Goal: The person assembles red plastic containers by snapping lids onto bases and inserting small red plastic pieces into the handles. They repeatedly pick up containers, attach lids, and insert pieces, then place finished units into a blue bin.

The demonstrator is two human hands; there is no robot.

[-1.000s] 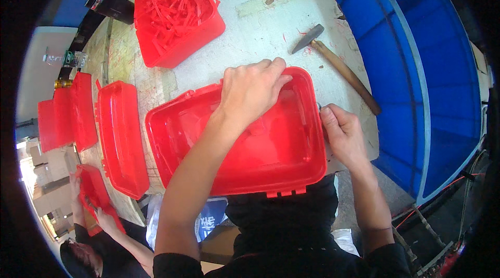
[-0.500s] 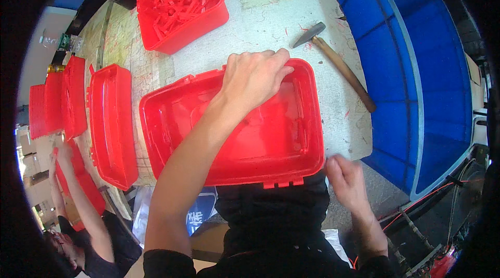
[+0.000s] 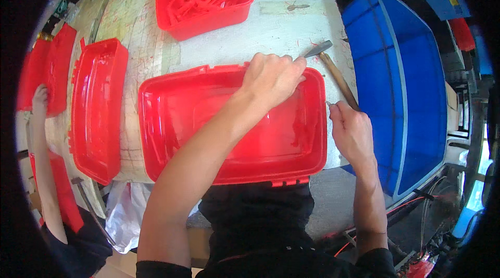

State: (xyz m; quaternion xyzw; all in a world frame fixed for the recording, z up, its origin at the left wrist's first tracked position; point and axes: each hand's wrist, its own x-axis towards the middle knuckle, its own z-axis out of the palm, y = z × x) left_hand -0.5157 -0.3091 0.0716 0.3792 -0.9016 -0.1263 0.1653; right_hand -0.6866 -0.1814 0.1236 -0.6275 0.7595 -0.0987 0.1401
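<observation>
In front of me lies a red plastic case half (image 3: 260, 137), hollow side up, with hinge tabs along its near edge. My left hand (image 3: 275, 77) reaches across it, fingers curled over the far rim near the right corner. Against the right rim, my right hand (image 3: 353, 129) is closed, thumb pressed to the fingers. A tiny tip pokes out by the thumb, too small to name. Beyond the far right corner lies a hammer (image 3: 339, 77) with a wooden handle, its head close to my left hand's fingers.
A red bin (image 3: 208, 23) of red plastic strips stands at the back. Another red case half (image 3: 99, 111) lies at the left, with stacked red parts (image 3: 57, 69) beyond. A blue crate (image 3: 398, 95) flanks the table's right. A co-worker's hand (image 3: 39, 95) touches the stack.
My right hand has moved up along the case's right rim from its near corner. My left hand still holds the far rim. The view has shifted, and the co-worker's hand has moved to the stack.
</observation>
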